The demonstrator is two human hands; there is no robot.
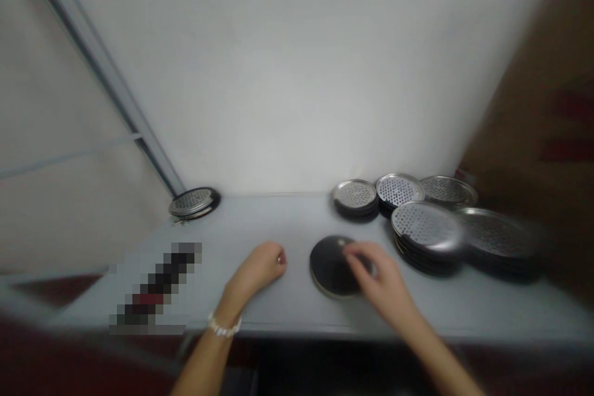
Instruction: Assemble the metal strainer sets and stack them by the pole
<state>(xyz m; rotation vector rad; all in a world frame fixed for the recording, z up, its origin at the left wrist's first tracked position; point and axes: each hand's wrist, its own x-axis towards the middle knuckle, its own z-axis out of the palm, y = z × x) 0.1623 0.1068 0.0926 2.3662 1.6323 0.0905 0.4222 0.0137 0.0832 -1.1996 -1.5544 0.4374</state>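
A dark round disc (331, 267) lies flat on the grey table (288, 223) in front of me. My right hand (374, 275) rests on the disc's right side, its fingers curled and pinched at the disc's top edge. Just left of the disc, my left hand (260, 266) sits on the table in a loose fist, with something small between the fingertips that I cannot make out. A pale beaded bracelet (224, 326) circles my left wrist.
Several stacks of perforated metal discs (427, 226) stand at the back right of the table. One more perforated disc (192, 202) lies at the back left corner. A brown cardboard surface (542, 124) rises on the right, a white wall behind.
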